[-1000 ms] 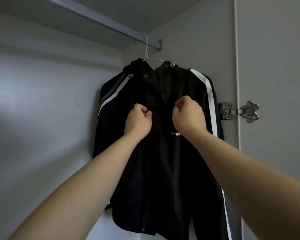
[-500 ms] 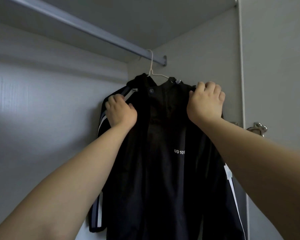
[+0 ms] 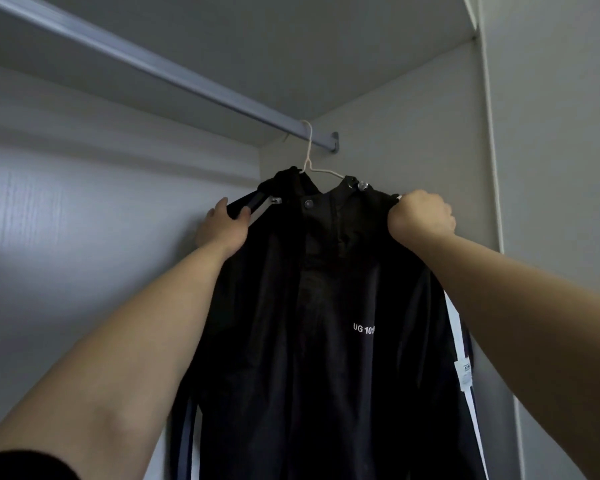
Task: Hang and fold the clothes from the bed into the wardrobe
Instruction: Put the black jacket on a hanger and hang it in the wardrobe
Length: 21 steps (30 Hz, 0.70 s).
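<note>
Head view: gripping black jacket (image 3: 326, 358) at both shoulders, hung inside wardrobe (image 3: 413, 133).
Hangs full length on thin white hanger (image 3: 309, 161), hooked over grey rail (image 3: 153, 62) close to its end bracket, at 12 o'clock from frame centre, right up against wardrobe's side wall. Left hand (image 3: 222, 226) at 10 o'clock from chest print, thumb and fingers wrapped over the shoulder on that side beside the grey-and-white stripe, grasping the fabric. Right hand (image 3: 420, 216) at 2 o'clock, clenched round bunched cloth of the other shoulder, back of hand toward camera. Both forearms bare, reaching up from the lower corners. White "UG 101" print (image 3: 363, 329) at 3 o'clock on the chest. Snap button (image 3: 308, 203) at collar, 12 o'clock. White label (image 3: 466, 375) on striped sleeve at 4 o'clock. Bottom hem out of frame.
</note>
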Motion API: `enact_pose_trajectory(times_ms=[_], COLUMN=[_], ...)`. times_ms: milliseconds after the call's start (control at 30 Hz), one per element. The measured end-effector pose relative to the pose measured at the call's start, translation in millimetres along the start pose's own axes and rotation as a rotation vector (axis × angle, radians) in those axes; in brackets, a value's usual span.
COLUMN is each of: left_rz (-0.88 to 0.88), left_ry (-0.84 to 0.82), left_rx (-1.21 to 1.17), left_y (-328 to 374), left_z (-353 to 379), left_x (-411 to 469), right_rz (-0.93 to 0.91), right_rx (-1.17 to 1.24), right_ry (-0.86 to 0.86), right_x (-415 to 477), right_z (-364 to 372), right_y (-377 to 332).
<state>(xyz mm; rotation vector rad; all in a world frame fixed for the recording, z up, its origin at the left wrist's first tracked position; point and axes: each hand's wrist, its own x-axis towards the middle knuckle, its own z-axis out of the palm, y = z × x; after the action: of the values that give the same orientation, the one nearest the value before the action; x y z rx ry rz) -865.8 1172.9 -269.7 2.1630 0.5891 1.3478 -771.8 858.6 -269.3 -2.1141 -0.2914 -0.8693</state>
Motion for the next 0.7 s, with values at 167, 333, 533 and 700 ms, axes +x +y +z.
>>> enact_pose_trajectory(times_ms=[167, 333, 533, 700], left_rz=[-0.117, -0.193, -0.151, -0.107], left_ry=[-0.03, -0.114, -0.184, -0.123], left_rx=[-0.206, -0.37, -0.285, -0.218], left_y=[-5.9, -25.0, -36.3, -40.3], left_z=[0.9, -10.2, -18.6, -17.5], left_x=[11.7, 5.5, -3.9, -12.0], right_rz=[0.055, 0.008, -0.013, -0.018], right_rx=[0.083, 0.08, 0.106, 0.082], right_ry=[-0.061, -0.083, -0.076, -0.08], right_x=[-5.4, -15.6, -21.9, -21.6], right_z=[-7.7, -13.8, -26.9, -34.6], right_y=[0.7, -2.2, -1.7, -3.7])
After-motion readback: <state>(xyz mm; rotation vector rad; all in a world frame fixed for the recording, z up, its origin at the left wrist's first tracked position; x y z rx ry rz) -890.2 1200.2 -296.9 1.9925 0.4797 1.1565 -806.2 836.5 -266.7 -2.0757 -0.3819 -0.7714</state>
